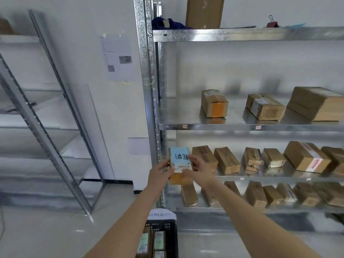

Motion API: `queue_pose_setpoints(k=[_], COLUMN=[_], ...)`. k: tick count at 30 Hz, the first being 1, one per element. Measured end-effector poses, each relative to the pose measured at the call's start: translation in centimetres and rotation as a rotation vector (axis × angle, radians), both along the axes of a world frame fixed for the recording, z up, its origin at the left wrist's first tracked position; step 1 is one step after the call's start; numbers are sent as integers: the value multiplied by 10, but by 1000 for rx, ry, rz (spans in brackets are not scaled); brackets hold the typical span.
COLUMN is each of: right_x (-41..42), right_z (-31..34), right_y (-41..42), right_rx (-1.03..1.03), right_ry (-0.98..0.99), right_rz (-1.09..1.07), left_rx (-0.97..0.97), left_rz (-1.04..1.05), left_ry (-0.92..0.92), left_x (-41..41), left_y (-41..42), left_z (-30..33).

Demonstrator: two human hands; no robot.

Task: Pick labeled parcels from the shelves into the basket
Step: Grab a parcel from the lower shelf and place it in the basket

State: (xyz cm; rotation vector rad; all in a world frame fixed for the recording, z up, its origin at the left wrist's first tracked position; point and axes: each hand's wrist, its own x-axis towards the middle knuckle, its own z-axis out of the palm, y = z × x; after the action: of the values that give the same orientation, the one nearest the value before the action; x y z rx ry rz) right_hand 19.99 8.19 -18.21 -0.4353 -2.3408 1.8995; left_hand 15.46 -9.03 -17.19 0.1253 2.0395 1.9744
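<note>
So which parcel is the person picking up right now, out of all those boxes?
Find the metal shelving on the right and its third level down. At its left end, both hands hold the parcel. Unlike its plain brown neighbours, it carries a pale blue label with black handwriting.

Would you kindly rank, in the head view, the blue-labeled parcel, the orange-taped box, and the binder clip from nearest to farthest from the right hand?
1. blue-labeled parcel: held by the right hand, lower shelf's left end.
2. orange-taped box: middle shelf, above.
3. binder clip: top shelf, far upper right.
</note>
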Motion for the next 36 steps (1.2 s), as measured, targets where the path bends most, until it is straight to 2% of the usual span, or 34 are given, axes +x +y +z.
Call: queue_pose_setpoints(k=[6, 10, 16, 18, 22, 28, 36], right_x=[11, -2, -46, -61, -95, -117, -87], right_z=[-39, -81, -138, -160, -234, -338, -548], right_y=[-33, -59, -103, -115, -132, -153, -167], right_rx=[138, 252, 340, 304, 278, 329, 421], right_ry=[-84, -127, -235, -262, -352, -508, -723], right_rz=[131, 90, 82, 86, 95, 135, 374], left_rx=[-6, 28, -21, -43, -120, -324, -558], left_rz=[-6, 22, 0, -19, -115, -186, -180], left_ry=[-115, -187, -295, -315, -374, -341, -397], left_x=[21, 21, -22, -41, -81, -136, -146], left_y=[-36, -59, -94, -104, -129, -174, -217], left_z=[-37, -55, -113, -137, -199, -323, -526])
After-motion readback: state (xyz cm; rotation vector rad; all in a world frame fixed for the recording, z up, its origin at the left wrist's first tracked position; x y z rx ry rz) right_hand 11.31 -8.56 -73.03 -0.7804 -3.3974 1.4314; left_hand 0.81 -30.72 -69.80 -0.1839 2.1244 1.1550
